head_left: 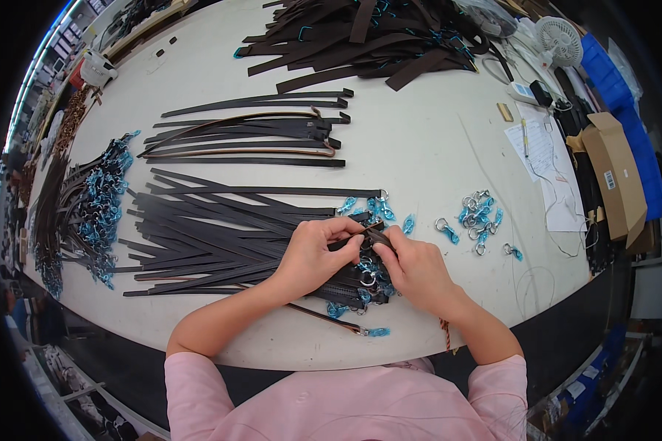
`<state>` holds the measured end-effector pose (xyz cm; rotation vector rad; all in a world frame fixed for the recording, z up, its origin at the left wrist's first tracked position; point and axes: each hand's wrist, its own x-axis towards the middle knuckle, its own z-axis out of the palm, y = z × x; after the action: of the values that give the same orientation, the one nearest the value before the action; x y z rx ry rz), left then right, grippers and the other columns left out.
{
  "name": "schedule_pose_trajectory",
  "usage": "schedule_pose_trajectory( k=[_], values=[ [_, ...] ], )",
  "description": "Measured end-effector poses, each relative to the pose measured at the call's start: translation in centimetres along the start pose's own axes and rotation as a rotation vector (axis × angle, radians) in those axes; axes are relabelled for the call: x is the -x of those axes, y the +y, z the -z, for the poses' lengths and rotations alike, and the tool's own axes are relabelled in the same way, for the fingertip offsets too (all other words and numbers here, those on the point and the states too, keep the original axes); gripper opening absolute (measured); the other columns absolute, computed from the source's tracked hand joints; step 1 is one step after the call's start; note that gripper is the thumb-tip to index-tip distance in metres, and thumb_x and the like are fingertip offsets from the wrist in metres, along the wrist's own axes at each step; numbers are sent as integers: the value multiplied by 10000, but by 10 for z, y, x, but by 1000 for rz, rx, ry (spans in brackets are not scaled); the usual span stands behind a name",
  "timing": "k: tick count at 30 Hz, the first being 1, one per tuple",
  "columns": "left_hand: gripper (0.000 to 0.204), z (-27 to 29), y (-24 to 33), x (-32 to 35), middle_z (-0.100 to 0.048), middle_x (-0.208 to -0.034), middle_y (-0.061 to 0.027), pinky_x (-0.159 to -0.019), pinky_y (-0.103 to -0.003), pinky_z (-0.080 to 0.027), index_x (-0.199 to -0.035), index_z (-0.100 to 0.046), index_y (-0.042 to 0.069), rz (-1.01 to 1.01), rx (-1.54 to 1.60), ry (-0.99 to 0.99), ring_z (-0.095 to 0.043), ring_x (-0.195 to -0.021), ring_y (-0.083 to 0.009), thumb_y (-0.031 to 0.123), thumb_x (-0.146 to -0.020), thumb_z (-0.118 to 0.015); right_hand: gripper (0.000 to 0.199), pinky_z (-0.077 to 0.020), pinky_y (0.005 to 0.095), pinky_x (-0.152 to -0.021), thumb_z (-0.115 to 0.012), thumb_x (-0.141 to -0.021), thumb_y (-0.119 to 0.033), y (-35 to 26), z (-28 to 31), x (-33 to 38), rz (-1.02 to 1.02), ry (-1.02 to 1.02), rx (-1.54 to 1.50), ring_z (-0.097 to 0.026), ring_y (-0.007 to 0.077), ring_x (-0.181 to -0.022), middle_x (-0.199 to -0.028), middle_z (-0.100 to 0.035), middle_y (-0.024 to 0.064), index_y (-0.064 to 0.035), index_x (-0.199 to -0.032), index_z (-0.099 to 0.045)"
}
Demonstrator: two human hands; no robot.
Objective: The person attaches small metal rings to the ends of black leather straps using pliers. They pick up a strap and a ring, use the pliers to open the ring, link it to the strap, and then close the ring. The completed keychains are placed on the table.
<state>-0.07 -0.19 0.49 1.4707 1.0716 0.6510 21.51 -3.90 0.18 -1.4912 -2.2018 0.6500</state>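
Both of my hands meet over the right end of a pile of narrow black straps (206,228). Fingers and thumb of my left hand (318,253) are pinched on a dark strap end (376,234). My right hand (417,270) grips the same end from the other side, its fingertips close to the left ones. Around and below the hands lie metal rings (368,278) and blue-wrapped clasps at the strap ends. One strap with a blue-wrapped clasp (377,332) sticks out toward me. The exact join between my fingertips is hidden.
Loose ring-and-clasp pieces (478,213) lie to the right. Beyond the pile is a row of black straps (250,136); a bundle with blue-wrapped clasps (107,198) sits at the left. Wide dark straps (360,44) heap at the back. Papers (552,169), a carton (614,176) and a fan (559,40) line the right.
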Motion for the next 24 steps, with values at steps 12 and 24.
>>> schedule_pose_trajectory(
  k=[12,24],
  values=[
    [212,-1,1,1,-731,-866,-57,-800,-247,-553,-1118,-711,-98,12,-22,4,-693,-786,-83,65,-987,-676,185,-496,388,-489,-616,-1040,-203,-5,-3,1,122,95,216,-670,287,-581,-729,-668,98,-53,-970,-535],
    [200,3,0,-3,-728,-887,-55,-756,-239,-537,-1107,-704,-92,75,58,-50,-684,-791,-79,72,-1006,-653,185,-476,408,-477,-620,-1045,-217,1,-4,4,35,99,23,-666,308,-553,-686,-674,124,-42,-1035,-562]
  ],
)
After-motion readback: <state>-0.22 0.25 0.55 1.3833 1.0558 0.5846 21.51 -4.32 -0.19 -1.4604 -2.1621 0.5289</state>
